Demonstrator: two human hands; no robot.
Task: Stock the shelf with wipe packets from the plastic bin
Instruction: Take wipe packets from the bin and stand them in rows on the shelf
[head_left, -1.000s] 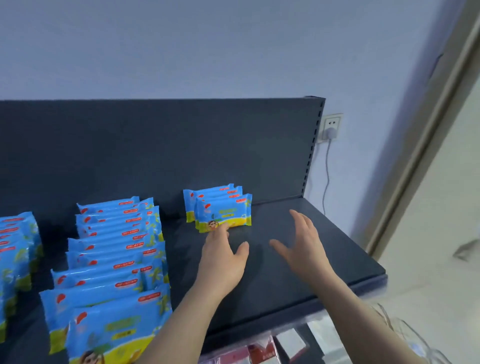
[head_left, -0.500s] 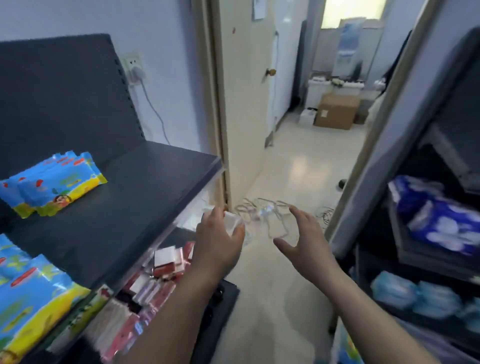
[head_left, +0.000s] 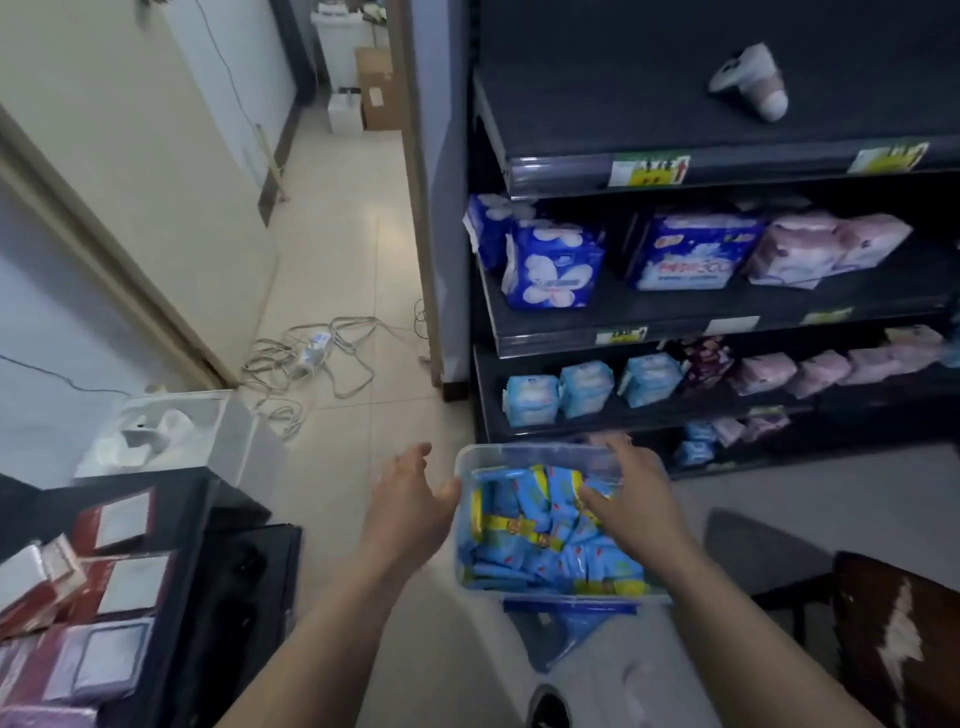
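Observation:
A clear plastic bin (head_left: 466, 551) sits low in front of me, holding several blue and yellow wipe packets (head_left: 530, 535). My left hand (head_left: 408, 501) hovers just left of the bin's rim, fingers spread and holding nothing. My right hand (head_left: 631, 499) reaches over the bin's right side with its fingers down among the packets; whether it grips one is hidden. The shelf with the stocked wipe packets is out of view.
A dark shelving unit (head_left: 717, 322) with blue and pink packs stands to the right. Tangled cables (head_left: 311, 358) lie on the tiled floor by the doorway. A lower shelf with red and purple boxes (head_left: 88, 587) is at left; a chair (head_left: 893, 644) at bottom right.
My view has swung right and down, from the wipe shelf to the bin on the floor side. Both hands left the shelf and moved down to the bin.

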